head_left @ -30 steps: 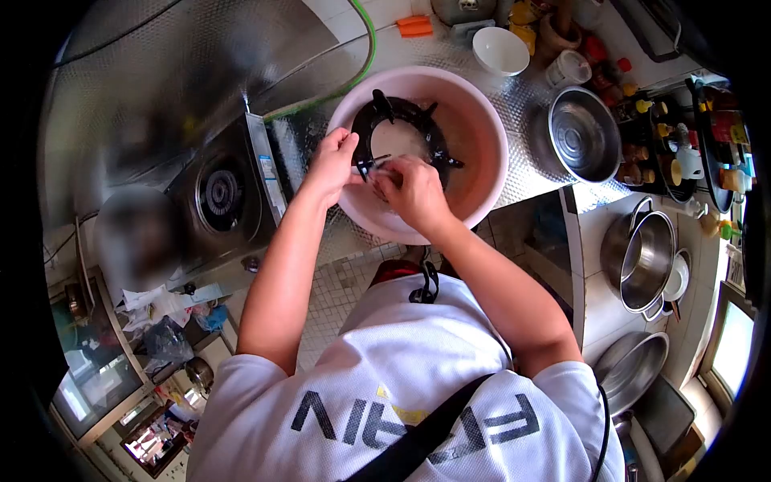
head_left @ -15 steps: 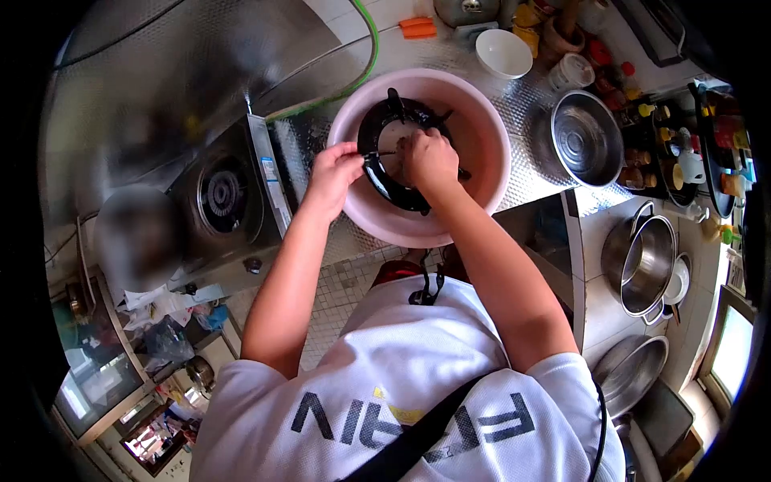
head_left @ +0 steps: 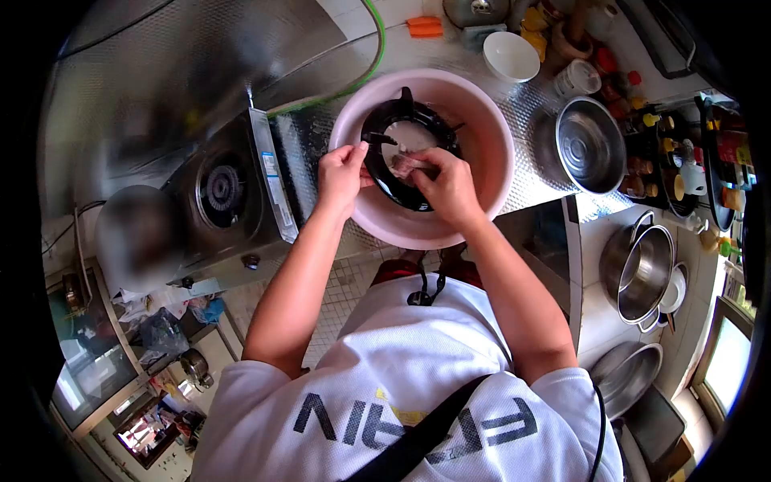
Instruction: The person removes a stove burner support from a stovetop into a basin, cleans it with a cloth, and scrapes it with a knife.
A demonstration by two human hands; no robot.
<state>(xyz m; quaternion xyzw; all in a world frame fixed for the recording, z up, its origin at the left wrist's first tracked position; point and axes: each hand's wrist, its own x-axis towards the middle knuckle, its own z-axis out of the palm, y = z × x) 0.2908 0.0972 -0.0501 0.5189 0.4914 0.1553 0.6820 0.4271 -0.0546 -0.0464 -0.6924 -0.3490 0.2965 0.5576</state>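
1. Had a black pronged ring [head_left: 384, 116] inside the pink basin [head_left: 499, 132], nearer the basin's left side than its right, directly in front of the body.
2. Clamped the ring's left edge in the grip of the left hand [head_left: 343, 173], beside a prong, with thumb and fingers brought together on it.
3. Pinched a crumpled greyish-pink clump [head_left: 404, 166] between thumb and fingers of the right hand [head_left: 451, 183], over the ring's opening. Could not tell the clump's material, nor any firm contact with the band below.
4. Could not tell whether resting on the basin's floor or held just off it, in the ring's case.
5. Had the basin standing on a shiny, patterned worktop [head_left: 526, 116], with a metal bowl [head_left: 592, 146] to the right and a white bowl [head_left: 511, 57] beyond, toward the back.
6. Saw orange pieces [head_left: 425, 27] behind the basin, and a green tube [head_left: 381, 48] curving past its far left side.
7. Saw a stove burner [head_left: 222, 191] to the left, well apart from both hands.
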